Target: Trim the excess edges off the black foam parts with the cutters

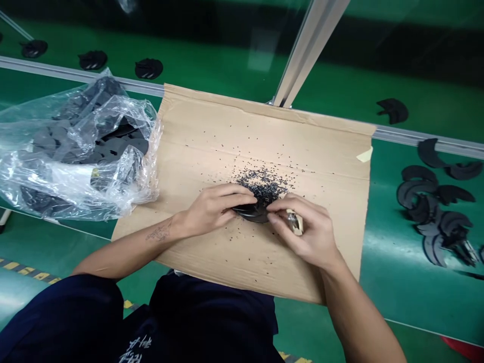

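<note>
My left hand (212,209) is closed on a dark curved plastic part (254,214), holding it low over the cardboard. At that part's right edge, the thumb and forefinger of my right hand (306,227) are pinched together. A small shiny metal tool (294,222) sits in the curl of my right fingers; its kind cannot be made out. Just beyond the part lies a pile of tiny black pieces (266,189), with more scattered around it. Whether a tiny piece is between my right fingertips is hidden.
A sheet of cardboard (204,116) covers the green table. On the left, a clear plastic bag (139,186) holds many dark curved parts. Several loose curved parts (419,184) lie at the right. A metal post (302,55) rises at the back, where more parts (149,68) lie.
</note>
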`<state>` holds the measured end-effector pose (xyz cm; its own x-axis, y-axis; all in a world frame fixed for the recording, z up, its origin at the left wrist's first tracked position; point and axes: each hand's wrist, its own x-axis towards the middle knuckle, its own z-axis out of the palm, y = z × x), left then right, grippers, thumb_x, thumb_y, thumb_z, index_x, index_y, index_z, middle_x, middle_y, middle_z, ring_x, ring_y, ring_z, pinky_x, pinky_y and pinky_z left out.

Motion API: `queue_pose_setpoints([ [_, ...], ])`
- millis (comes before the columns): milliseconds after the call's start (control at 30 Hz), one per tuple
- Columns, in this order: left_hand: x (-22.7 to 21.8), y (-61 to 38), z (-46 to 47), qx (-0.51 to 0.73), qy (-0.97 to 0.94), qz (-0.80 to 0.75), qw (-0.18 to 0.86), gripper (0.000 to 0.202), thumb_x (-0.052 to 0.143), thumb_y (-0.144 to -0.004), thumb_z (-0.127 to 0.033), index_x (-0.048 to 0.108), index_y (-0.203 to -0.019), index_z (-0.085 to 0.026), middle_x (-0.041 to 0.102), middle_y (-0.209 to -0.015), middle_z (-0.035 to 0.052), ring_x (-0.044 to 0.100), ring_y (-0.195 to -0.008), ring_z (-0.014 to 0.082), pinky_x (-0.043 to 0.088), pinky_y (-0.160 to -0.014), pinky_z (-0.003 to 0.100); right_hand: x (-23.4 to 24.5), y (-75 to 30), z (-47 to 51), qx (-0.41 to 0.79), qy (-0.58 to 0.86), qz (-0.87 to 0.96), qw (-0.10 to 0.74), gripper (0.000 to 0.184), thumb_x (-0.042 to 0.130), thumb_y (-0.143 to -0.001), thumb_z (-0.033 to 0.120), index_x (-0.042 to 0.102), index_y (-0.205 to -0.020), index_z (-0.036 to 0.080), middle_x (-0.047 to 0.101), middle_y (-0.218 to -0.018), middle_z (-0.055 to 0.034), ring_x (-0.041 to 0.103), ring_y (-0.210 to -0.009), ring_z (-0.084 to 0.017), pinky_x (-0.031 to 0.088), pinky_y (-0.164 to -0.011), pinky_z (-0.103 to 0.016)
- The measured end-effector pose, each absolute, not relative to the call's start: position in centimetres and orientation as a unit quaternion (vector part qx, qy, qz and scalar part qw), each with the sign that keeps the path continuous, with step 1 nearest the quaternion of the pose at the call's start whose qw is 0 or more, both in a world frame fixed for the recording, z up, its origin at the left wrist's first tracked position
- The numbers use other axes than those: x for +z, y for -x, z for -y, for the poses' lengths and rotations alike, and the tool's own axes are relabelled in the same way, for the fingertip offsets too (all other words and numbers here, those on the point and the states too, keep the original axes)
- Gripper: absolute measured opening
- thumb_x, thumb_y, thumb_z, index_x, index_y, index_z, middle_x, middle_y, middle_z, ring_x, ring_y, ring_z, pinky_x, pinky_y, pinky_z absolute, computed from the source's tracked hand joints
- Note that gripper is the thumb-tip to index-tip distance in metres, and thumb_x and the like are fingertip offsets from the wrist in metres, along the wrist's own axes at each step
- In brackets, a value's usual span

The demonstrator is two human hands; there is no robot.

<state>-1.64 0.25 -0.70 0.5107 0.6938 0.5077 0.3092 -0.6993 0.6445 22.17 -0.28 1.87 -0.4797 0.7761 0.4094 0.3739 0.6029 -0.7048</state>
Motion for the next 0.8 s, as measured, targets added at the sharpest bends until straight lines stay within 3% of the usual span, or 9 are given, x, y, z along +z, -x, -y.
queue_pose_setpoints([
  [200, -0.2, 1.4, -0.1, 0.429, -0.799, -0.296, 0.302, 0.027, 0.065, -0.094, -0.012, 0.072, -0.119, -0.018, 0.079, -0.107, 0.01, 0.076, -0.098, 0.0156, 0.064, -0.086, 0.029, 0.5, -22.4, 0.0, 0.062, 0.403, 0.874, 0.265, 0.022, 0.05, -0.085, 0.007, 0.067, -0.096, 0.017, 0.066, -0.076, -0.0042, 0.053, -0.069, -0.017, 0.037, -0.063, -0.032],
  [800, -0.2, 1.1, 0.2, 0.429, -0.797, -0.277, 0.322, 0.021, 0.066, -0.096, -0.017, 0.075, -0.114, -0.02, 0.081, -0.103, 0.0087, 0.077, -0.092, 0.0138, 0.063, -0.084, 0.026, 1.1, -21.7, 0.6, -0.073, 0.405, 0.879, 0.24, 0.012, 0.06, -0.099, 0.019, 0.065, -0.088, 0.016, 0.061, -0.067, -0.0009, 0.044, -0.066, -0.015, 0.03, -0.064, -0.031],
])
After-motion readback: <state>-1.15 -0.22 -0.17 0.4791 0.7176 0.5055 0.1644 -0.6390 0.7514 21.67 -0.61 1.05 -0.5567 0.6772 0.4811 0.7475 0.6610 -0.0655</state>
